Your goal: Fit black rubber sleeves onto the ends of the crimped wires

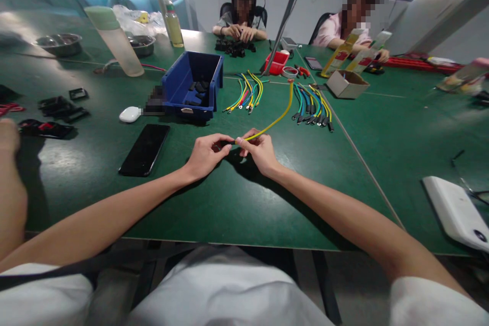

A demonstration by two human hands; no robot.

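My left hand (207,156) pinches the black sleeve (234,142) at the near end of a yellow wire (281,118). Just behind the sleeve, my right hand (261,153) grips the same wire between thumb and fingers. From there the wire curves up and away to a copper-coloured bare end. Beyond my hands lie two bunches of yellow, green and blue wires: the left bunch (250,92) shows metal ring lugs, and the right bunch (312,104) has black sleeves near its lugs. A blue bin (179,98) with several small black pieces (199,92) stands behind my left hand.
A black phone (145,150) and a white earbud case (130,114) lie left of my hands. Black parts (61,109), a tilted bottle (120,46), a red box (277,62) and a cardboard box (347,84) stand around. Two co-workers sit across; a white device (454,211) lies right.
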